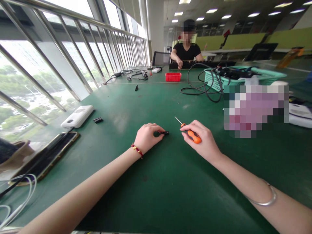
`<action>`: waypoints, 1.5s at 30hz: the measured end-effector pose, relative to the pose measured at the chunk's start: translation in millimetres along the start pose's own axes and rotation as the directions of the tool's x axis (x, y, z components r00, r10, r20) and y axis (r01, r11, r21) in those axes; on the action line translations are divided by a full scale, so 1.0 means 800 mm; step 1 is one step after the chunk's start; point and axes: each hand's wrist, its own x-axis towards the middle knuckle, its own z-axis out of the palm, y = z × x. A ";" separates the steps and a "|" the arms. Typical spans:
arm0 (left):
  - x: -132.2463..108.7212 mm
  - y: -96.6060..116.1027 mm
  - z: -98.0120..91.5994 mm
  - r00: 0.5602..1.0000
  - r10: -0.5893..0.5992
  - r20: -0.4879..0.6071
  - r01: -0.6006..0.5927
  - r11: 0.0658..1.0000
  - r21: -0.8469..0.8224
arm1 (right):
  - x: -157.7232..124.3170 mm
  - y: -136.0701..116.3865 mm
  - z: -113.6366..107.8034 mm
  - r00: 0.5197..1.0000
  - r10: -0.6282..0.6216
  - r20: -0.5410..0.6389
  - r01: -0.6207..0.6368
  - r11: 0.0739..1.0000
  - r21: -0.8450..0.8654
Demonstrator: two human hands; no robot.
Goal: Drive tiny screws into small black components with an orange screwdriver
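My left hand (147,137) rests on the green table (170,188) with its fingers pinched round a small black part (164,133). A red bead bracelet sits on that wrist. My right hand (202,139) lies just to the right, closed round an orange-handled screwdriver (191,134). The screwdriver's thin metal shaft points up and to the left, away from the black part. A silver bangle is on my right forearm.
A white power bank (77,116), a small black piece (97,120) and a dark phone (52,152) lie at the left. A red bin (173,77), cables (202,87) and a teal basket (243,76) stand farther back. Another person (186,48) sits at the far end.
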 end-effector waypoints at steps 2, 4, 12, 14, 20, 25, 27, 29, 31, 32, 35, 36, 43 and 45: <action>0.008 0.014 0.013 1.000 0.017 0.014 -0.016 0.999 -0.046 | 0.002 0.007 0.002 0.999 0.032 0.023 -0.032 0.999 -0.030; 0.011 0.022 0.021 0.999 0.043 0.011 -0.042 0.996 -0.081 | 0.003 0.013 0.003 0.997 0.055 0.055 -0.052 0.997 -0.048; 0.009 0.017 0.021 0.999 -0.037 -0.005 0.035 0.979 -0.201 | 0.002 0.014 0.009 0.990 0.061 0.129 -0.055 0.997 -0.050; 0.009 0.018 0.021 1.000 -0.023 0.001 0.023 0.980 -0.197 | 0.002 0.012 0.012 0.988 0.045 0.147 -0.034 0.997 -0.073; 0.009 0.019 0.023 1.000 0.014 -0.002 -0.015 0.985 -0.173 | 0.004 0.004 0.016 0.988 0.038 0.153 -0.011 0.985 -0.172; 0.010 0.017 0.023 1.000 0.028 0.014 -0.025 0.985 -0.173 | 0.005 0.004 0.017 0.988 0.037 0.149 -0.003 0.975 -0.223; 0.010 0.017 0.022 0.999 0.033 0.018 -0.029 0.984 -0.177 | 0.005 0.004 0.017 0.988 0.042 0.150 -0.008 0.974 -0.225; 0.010 0.018 0.022 0.999 0.038 0.022 -0.034 0.982 -0.184 | 0.005 0.003 0.017 0.987 0.052 0.150 -0.018 0.975 -0.222; 0.010 0.018 0.021 0.999 0.038 0.024 -0.033 0.980 -0.195 | 0.004 0.003 0.018 0.987 0.056 0.151 -0.022 0.976 -0.218; 0.010 0.018 0.021 0.999 0.034 0.026 -0.028 0.979 -0.202 | 0.004 0.003 0.018 0.987 0.055 0.153 -0.021 0.976 -0.217; 0.010 0.018 0.021 0.999 0.019 0.034 -0.010 0.973 -0.229 | 0.004 0.004 0.018 0.989 0.051 0.142 -0.022 0.980 -0.197; 0.011 0.018 0.020 0.999 0.013 0.036 -0.004 0.971 -0.239 | 0.004 0.004 0.016 0.991 0.047 0.126 -0.024 0.984 -0.177; 0.010 0.016 0.020 0.999 -0.047 0.011 0.048 0.967 -0.249 | 0.008 -0.017 -0.028 0.983 0.007 -0.182 -0.003 1.000 0.024; 0.009 0.015 0.021 0.999 -0.053 0.003 0.052 0.969 -0.241 | 0.006 -0.031 -0.040 0.963 0.064 -0.260 -0.034 0.993 0.117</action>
